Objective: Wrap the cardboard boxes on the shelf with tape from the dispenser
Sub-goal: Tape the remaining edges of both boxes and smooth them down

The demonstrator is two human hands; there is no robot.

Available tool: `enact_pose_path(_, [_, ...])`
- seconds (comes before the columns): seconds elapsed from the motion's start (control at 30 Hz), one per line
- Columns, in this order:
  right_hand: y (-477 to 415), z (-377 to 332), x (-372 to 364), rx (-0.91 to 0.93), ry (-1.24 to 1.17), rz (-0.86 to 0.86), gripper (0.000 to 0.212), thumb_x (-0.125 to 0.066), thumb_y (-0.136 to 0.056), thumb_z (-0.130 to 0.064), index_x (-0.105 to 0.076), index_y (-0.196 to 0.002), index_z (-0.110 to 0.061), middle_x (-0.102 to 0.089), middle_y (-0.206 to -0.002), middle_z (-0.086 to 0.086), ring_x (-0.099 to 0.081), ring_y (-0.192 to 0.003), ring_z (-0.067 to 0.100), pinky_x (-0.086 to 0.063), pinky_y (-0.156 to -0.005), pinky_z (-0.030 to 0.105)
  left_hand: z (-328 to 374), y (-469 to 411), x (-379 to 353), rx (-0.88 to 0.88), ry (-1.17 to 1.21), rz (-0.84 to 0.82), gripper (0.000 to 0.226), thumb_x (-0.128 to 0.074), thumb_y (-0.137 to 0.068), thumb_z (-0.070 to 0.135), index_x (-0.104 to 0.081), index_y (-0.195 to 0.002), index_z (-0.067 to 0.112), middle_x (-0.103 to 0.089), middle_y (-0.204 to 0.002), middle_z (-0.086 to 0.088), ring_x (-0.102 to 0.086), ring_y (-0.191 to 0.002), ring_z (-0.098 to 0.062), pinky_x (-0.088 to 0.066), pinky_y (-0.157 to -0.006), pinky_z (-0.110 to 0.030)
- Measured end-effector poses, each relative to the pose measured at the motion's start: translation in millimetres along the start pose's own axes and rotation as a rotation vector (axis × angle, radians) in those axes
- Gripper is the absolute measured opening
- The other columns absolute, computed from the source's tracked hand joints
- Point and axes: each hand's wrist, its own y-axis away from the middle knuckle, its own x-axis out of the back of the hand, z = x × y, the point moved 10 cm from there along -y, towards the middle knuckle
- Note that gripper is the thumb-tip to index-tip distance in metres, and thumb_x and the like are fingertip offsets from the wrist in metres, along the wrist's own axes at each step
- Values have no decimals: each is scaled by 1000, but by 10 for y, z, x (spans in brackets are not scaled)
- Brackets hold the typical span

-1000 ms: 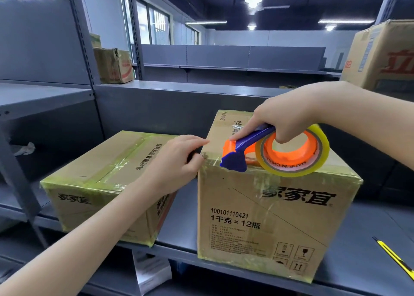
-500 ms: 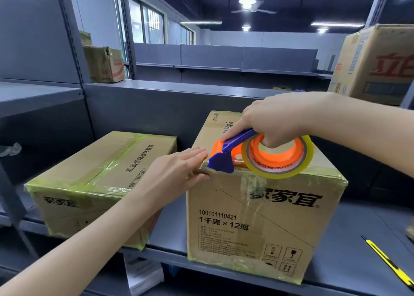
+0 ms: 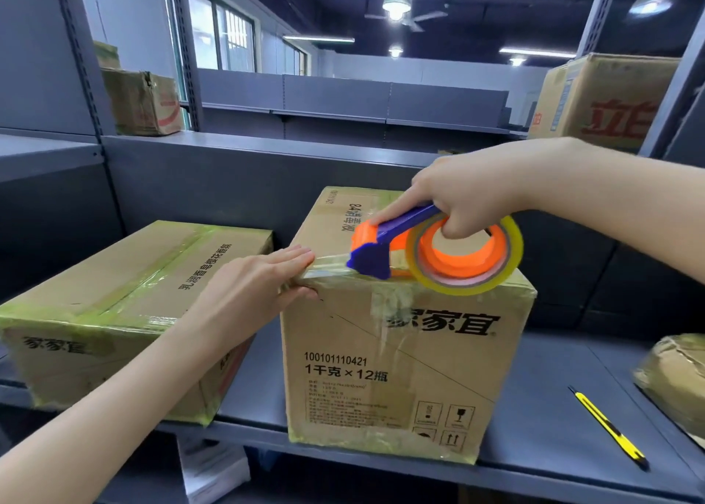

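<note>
A tall cardboard box (image 3: 400,370) with black print stands on the grey shelf (image 3: 541,408). My right hand (image 3: 469,198) grips the blue-and-orange tape dispenser (image 3: 431,251), whose roll of clear tape rests on the box's top front edge. A short strip of tape (image 3: 328,267) stretches from the dispenser's blade to the box's top left corner. My left hand (image 3: 259,286) presses that strip's end onto the corner, fingers flat on top and thumb on the front face. A lower box (image 3: 114,312), banded with tape, lies to the left.
A yellow utility knife (image 3: 606,427) lies on the shelf at the right. A taped package (image 3: 675,374) sits at the far right edge. More cartons stand on higher shelves at left (image 3: 141,102) and right (image 3: 602,99). A white item (image 3: 213,469) sits below the shelf.
My right hand has drawn the dispenser to the right along the box's top edge, pulling out a strip of tape. My left hand flattened onto the corner, holding the tape's end down.
</note>
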Motion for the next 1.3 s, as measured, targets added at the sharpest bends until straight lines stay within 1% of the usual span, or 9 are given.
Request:
enact_pose_path(0.23, [305, 278, -237, -89, -35, -89, 78, -50, -88, -7, -22, -132, -64, -59, -98, -1, -58, -81, 17, -45, -60, 23, 53, -94, -8, -38, -11, -11, 47, -86, -63, 24, -72, -105, 9, -68, -111, -3, -68, -93, -21, -59, -60, -43])
enact_pose_path(0.43, [222, 194, -260, -44, 9, -71, 77, -50, -87, -4, -27, -134, -61, -46, -89, -17, -56, -82, 17, -51, -67, 28, 229, -169, -3, -80, -147, -61, 51, -50, -73, 54, -73, -90, 12, -73, -95, 1, -71, -84, -15, -57, -47, -35])
enact_pose_path(0.5, [200, 161, -253, -23, 1, -61, 77, -51, -86, -4, -28, -134, -60, -47, -90, -17, -55, -81, 15, -49, -65, 26, 413, -223, -20, -73, -175, -68, 52, -66, -72, 56, -71, -102, 14, -70, -107, 2, -68, -96, -11, -57, -58, -28])
enact_pose_path(0.6, [190, 144, -252, -6, -6, -60, 74, -52, -87, -6, -28, -136, -56, -43, -86, -20, -51, -79, 10, -42, -60, 18, 674, -338, -234, -41, -155, -137, 73, -55, -83, 60, -42, -141, 17, -44, -143, 3, -41, -131, -7, -43, -96, -24])
enact_pose_path(0.73, [224, 109, -224, 10, 20, -21, 71, -54, -88, -10, -28, -138, -53, -40, -82, -21, -50, -79, 9, -38, -58, 16, 884, -367, -289, -86, -153, -37, 63, -81, -60, 51, -71, -101, 4, -72, -99, -8, -69, -93, -20, -55, -74, -28])
enact_pose_path(0.9, [263, 167, -220, -7, 1, -20, 69, -55, -87, -13, -30, -137, -54, -49, -91, -14, -56, -85, 16, -45, -63, 21, 782, -335, -300, -53, -153, 25, 60, -81, -58, 48, -72, -101, 7, -73, -99, -3, -70, -92, -17, -54, -67, -24])
enact_pose_path(1.07, [334, 318, -214, -43, -64, -28, 70, -55, -86, -12, -31, -135, -56, -56, -97, -3, -54, -73, 13, -41, -55, 18, 729, -353, -247, -44, -116, 41, 57, -51, -70, 55, -75, -96, 11, -73, -98, 0, -70, -90, -15, -54, -62, -23])
enact_pose_path(1.2, [678, 622, -335, -140, -117, -85, 73, -56, -84, -14, -30, -129, -65, -59, -98, -6, -61, -83, 21, -52, -68, 32, 518, -275, -116, -14, -117, 52, 50, -66, -66, 48, -75, -98, 11, -73, -98, -4, -70, -86, -26, -56, -58, -36])
enact_pose_path(1.3, [896, 679, -506, -181, -122, -108, 74, -54, -86, -13, -26, -127, -68, -56, -95, -10, -59, -81, 16, -50, -62, 23, 584, -281, -75, -44, -141, 36, 55, -62, -67, 53, -75, -98, 10, -72, -98, -5, -70, -86, -26, -56, -57, -36])
